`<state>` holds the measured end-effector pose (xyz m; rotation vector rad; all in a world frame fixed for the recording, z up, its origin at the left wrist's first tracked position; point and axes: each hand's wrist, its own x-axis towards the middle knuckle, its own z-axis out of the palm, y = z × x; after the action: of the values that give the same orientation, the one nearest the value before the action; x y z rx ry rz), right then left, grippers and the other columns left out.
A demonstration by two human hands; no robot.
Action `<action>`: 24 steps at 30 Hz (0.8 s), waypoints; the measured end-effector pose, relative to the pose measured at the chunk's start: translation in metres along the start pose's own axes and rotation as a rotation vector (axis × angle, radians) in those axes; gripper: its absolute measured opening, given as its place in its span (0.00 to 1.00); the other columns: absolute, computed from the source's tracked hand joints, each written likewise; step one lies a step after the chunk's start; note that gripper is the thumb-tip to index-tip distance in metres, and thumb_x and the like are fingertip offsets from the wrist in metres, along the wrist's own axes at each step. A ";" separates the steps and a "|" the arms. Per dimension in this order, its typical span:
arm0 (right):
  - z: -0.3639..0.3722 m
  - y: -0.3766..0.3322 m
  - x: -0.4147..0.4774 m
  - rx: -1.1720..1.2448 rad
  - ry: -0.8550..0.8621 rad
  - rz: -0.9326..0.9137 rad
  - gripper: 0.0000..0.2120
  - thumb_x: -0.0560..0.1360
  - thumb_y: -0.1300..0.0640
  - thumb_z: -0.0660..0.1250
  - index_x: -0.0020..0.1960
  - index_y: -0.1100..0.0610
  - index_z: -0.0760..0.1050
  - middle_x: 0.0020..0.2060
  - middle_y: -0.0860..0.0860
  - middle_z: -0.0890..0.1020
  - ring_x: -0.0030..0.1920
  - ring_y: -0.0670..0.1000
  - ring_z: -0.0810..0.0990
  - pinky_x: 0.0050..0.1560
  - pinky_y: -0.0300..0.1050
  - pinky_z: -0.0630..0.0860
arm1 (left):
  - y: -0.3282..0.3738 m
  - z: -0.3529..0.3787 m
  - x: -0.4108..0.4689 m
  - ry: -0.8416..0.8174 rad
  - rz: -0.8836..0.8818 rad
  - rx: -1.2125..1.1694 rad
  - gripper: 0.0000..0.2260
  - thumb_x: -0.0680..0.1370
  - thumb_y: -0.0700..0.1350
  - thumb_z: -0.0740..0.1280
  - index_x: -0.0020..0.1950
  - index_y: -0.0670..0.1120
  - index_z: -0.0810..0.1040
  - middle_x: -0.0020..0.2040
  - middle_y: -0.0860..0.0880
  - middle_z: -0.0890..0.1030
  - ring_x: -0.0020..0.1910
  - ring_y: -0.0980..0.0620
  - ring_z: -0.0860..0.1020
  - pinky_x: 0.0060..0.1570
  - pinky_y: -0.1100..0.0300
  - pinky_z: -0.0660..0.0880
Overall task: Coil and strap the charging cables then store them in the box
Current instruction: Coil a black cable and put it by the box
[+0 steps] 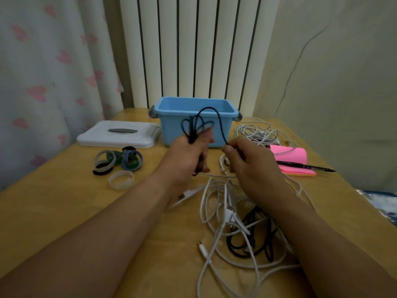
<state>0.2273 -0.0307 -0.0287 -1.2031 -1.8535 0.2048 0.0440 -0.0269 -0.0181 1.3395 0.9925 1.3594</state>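
One black cable [191, 134] was held up over the table [64, 211], in front of the blue box [171, 132]. The left hand [189, 155] was clenched round its gathered loops and the right hand [251, 166] pinched the free run. Likely light, limp and springy, so the loops could spread unless gripped at the crossing. Strap there. The straps [120, 161] lay left, near the lid [118, 134], with open room there. Loose cables [223, 211] were tangled under the right forearm. A notepad [294, 155] and pen [305, 167] crowded the right edge.
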 end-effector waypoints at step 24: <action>-0.003 -0.006 0.009 0.600 -0.157 0.261 0.03 0.79 0.58 0.68 0.52 0.55 0.79 0.33 0.53 0.77 0.33 0.53 0.74 0.38 0.52 0.71 | 0.016 0.001 -0.009 -0.218 0.164 0.380 0.02 0.85 0.48 0.69 0.56 0.51 0.80 0.34 0.63 0.81 0.32 0.65 0.77 0.35 0.71 0.72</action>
<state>0.2247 -0.0272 -0.0180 -1.0103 -1.5848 0.9515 0.0433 -0.0397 -0.0044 1.8461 1.0421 1.1453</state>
